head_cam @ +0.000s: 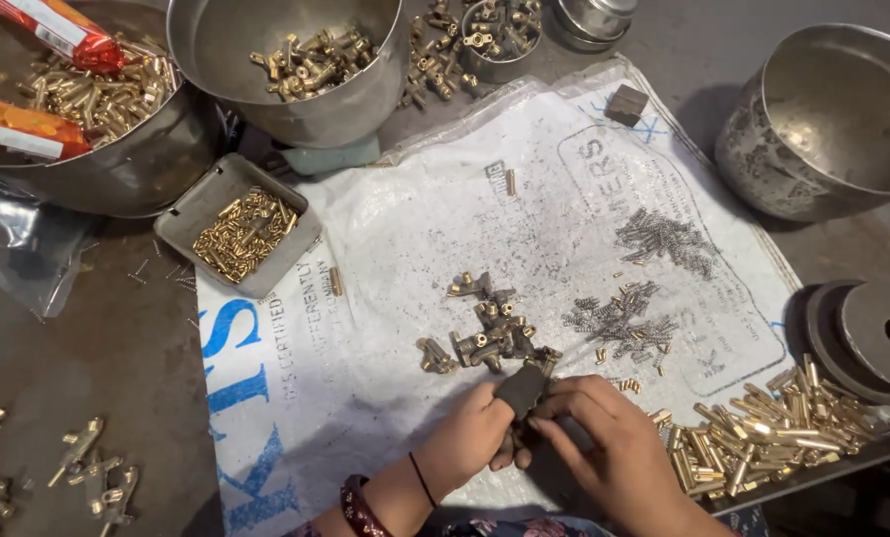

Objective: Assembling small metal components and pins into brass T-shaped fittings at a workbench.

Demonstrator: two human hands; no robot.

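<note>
We see a small dark block (520, 390) at the near centre of the white sack (385, 249), pinched between both hands so that it stays steady over the work. The left hand (475, 433) clenches around its lower end, and the fingers (564, 408) of the right hand (614, 452) close on its right side; whether a brass piece sits under it we cannot tell. Just beyond lies a cluster of brass fittings (490, 333), within easy reach. To the right of these lie small springs (619, 318), with another heap (664, 237) farther off. Brass tubes (763, 423) are piled near right, beside the right hand. Far left, a tray (238, 227) of brass pins sits on the sack's edge, with steel bowls (296, 60) of parts behind it. The sack seems to keep small parts from rolling off the surface (97, 358).
</note>
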